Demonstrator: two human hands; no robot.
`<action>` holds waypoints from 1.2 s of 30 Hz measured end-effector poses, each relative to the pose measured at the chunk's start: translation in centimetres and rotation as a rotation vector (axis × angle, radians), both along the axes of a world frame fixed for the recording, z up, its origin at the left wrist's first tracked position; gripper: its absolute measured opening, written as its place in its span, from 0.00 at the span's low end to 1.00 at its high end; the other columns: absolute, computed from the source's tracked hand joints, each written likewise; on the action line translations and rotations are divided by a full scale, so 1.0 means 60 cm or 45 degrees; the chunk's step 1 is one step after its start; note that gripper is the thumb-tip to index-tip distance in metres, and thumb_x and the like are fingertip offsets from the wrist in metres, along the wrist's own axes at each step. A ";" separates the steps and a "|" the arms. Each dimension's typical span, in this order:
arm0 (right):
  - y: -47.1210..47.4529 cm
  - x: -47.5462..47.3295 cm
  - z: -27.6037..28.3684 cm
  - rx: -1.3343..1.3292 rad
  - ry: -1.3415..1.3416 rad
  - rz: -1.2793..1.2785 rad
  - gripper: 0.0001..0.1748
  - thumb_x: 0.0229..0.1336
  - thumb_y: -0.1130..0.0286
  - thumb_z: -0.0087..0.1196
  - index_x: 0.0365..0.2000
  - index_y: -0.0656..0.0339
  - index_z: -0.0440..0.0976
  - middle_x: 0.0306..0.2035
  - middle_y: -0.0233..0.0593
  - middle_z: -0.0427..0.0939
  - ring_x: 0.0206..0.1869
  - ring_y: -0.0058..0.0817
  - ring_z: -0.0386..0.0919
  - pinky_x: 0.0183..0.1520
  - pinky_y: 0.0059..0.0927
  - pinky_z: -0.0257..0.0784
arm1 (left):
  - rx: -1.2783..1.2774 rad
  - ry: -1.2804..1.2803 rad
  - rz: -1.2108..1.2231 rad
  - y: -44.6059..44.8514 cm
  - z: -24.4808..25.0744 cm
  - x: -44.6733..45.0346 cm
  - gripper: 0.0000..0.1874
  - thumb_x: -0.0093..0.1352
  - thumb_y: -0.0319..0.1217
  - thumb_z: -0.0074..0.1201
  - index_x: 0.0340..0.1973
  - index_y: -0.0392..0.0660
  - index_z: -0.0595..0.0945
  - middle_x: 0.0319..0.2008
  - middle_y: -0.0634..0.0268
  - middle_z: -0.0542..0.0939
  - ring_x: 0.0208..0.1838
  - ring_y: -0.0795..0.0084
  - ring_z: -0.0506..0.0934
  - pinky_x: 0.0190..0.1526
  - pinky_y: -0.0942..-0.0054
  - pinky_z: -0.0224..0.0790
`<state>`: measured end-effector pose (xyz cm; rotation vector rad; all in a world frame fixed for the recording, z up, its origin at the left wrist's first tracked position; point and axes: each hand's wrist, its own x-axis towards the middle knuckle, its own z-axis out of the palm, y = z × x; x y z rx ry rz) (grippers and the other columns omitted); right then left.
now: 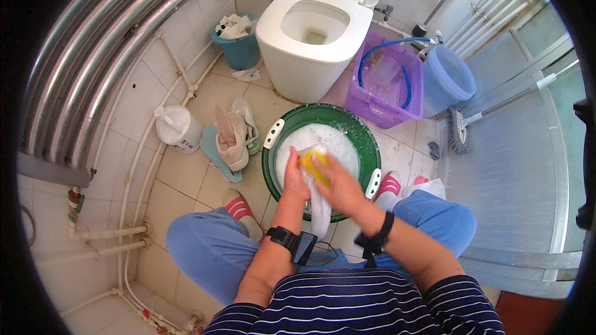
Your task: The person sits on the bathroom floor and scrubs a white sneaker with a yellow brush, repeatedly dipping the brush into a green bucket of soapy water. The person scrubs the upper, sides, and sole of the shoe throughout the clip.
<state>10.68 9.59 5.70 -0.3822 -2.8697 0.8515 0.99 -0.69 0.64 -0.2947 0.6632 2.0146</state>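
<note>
Over a green plastic basin (371, 142) of suds, my left hand (296, 177) holds a wet white cloth item (320, 211), whose lower end hangs over the basin's near rim. It may be a sock, but its full shape is hidden by my hands. A yellow brush or scrubber (316, 163), blurred, is gripped in my right hand (340, 185) and pressed against the upper part of the white item. White foam (291, 146) covers much of the water below both hands.
A toilet (288, 74) stands beyond the basin, with a purple tub (382, 114) holding a blue hose (361, 67) and a light blue bucket (433, 88) at right. Shoes (231, 149), a white jug (179, 130) and a teal waste bin (237, 51) are at left. A floor brush (457, 131) leans at right.
</note>
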 end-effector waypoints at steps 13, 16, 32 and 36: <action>-0.022 0.025 0.032 0.008 -0.022 0.153 0.35 0.56 0.64 0.58 0.65 0.43 0.65 0.64 0.62 0.64 0.55 0.58 0.74 0.58 0.45 0.73 | 0.130 -0.154 -0.039 -0.017 0.002 0.009 0.40 0.71 0.64 0.40 0.60 0.40 0.73 0.56 0.55 0.78 0.58 0.57 0.76 0.61 0.57 0.67; -0.012 0.011 0.023 0.075 0.131 -0.013 0.34 0.56 0.65 0.57 0.65 0.42 0.65 0.63 0.60 0.65 0.53 0.58 0.75 0.55 0.47 0.74 | 0.170 -0.141 -0.044 -0.012 -0.003 0.015 0.42 0.70 0.66 0.40 0.61 0.40 0.72 0.56 0.54 0.78 0.58 0.55 0.76 0.62 0.55 0.67; 0.002 -0.020 0.042 0.219 0.146 -0.193 0.35 0.55 0.68 0.56 0.65 0.43 0.64 0.64 0.54 0.65 0.50 0.55 0.75 0.54 0.47 0.74 | -0.071 -0.090 -0.080 -0.002 0.016 0.021 0.49 0.66 0.72 0.39 0.62 0.40 0.71 0.58 0.54 0.76 0.60 0.57 0.75 0.63 0.54 0.64; -0.022 0.004 0.029 0.133 0.036 -0.023 0.36 0.56 0.67 0.56 0.67 0.43 0.62 0.63 0.61 0.64 0.51 0.58 0.75 0.54 0.48 0.73 | 0.103 -0.100 -0.075 -0.016 0.026 0.008 0.54 0.64 0.76 0.32 0.66 0.39 0.67 0.61 0.54 0.74 0.62 0.55 0.73 0.65 0.55 0.62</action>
